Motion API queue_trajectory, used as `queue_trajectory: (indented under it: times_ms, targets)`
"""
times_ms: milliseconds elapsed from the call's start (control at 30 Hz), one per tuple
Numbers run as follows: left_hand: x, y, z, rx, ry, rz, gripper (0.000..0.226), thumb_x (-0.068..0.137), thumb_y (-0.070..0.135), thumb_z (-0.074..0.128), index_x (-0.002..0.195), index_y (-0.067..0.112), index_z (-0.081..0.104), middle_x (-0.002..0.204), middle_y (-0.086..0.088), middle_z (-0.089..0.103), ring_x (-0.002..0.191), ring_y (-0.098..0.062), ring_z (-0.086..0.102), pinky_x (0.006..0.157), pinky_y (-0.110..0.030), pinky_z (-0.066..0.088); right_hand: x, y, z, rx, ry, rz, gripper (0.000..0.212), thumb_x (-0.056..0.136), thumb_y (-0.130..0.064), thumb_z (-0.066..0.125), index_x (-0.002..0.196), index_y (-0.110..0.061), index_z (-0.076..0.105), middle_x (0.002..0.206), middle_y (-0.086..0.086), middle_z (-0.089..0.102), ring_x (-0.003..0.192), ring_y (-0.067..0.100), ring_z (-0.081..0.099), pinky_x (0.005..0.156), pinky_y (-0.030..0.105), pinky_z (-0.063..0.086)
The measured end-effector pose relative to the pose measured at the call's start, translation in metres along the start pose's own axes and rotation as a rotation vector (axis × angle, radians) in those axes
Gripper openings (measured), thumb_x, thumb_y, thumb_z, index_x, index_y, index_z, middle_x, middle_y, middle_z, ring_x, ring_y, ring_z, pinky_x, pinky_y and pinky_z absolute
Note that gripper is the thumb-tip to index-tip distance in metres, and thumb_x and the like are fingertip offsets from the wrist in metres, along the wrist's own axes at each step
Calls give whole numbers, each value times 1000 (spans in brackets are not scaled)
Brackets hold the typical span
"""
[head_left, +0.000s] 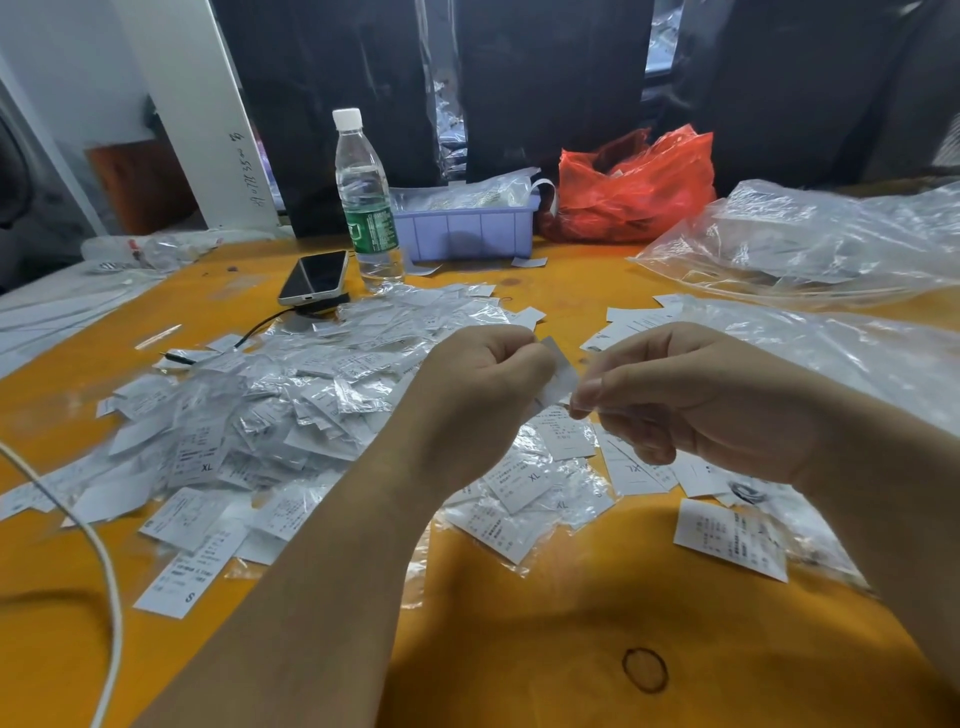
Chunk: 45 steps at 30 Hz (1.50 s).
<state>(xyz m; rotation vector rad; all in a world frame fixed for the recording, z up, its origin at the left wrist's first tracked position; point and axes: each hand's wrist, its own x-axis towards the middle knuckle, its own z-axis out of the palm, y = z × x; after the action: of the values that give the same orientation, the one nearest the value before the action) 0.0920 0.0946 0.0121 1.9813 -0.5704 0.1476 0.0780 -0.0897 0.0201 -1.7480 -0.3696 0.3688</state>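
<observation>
Two hands, one thing: left hand (480, 387) and right hand (696, 400) have a small white label (560, 370) between them, held up over the worktop (519, 623), just above the scattered ones.
Left grip: fingers curled in, pinching the label's left edge as far as I can tell.
Right grip: thumb and fingers pinched on the label's right end. Looks like there's a thin clear sleeve in there too, but it's blurry, so can't swear to it.
How it'll handle: basically weightless, floppy paper that creases easily. Plastic film is slick and clingy, so I'd guess it slips if held by one corner.
Where to hold: the short edges, fingertips only, keeping the middle free.
Edges: near worktop edge isn't in view. A big pile of bagged labels (291, 405) sits left of the hands, with more loose ones under them and to the right.
Open room: bare orange patch between the forearms, probably the best spot for setting things down.
Watch out for: white cable (111, 597) on the left, and the bottle (366, 197) and phone (314, 278) behind the pile, well apart from the hands.
</observation>
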Motion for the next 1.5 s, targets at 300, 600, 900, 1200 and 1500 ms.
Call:
queue_trajectory:
  times_ms: [300,600,900,1200,1500]
  targets:
    - [1,1,-2,-23,-14,-11,35,72,25,43,70,-10,47,58,-4,32,48,-13,27,43,-24,22,0,0,0,28,-23,-3,25,75,-17,76,84,5,69,52,7,49,49,20,38,45,26,34]
    - [1,3,-2,-86,-29,-50,25,72,25,45,58,6,55,53,3,36,48,-12,32,46,-27,25,2,3,-1,263,-23,-48,55,70,-1,75,121,-2,56,59,9,50,47,16,44,45,26,38]
    - [1,4,-8,-286,-67,-115,19,69,19,43,72,3,53,54,1,35,50,-15,30,46,-26,30,1,0,-2,309,-59,-113,61,65,-12,77,122,-5,57,60,10,57,46,16,49,44,27,43]
    - [-1,9,-1,-248,-37,-83,21,70,20,45,61,4,56,62,-10,32,59,-30,22,54,-47,19,0,1,0,270,-48,-105,57,69,-9,73,123,-3,56,61,11,57,46,16,48,44,26,40]
    - [0,5,0,-168,-63,-78,24,74,24,46,62,6,57,62,-2,41,56,-13,37,50,-29,31,1,0,0,197,-45,-114,24,73,-10,69,95,0,66,61,10,55,48,15,50,44,25,39]
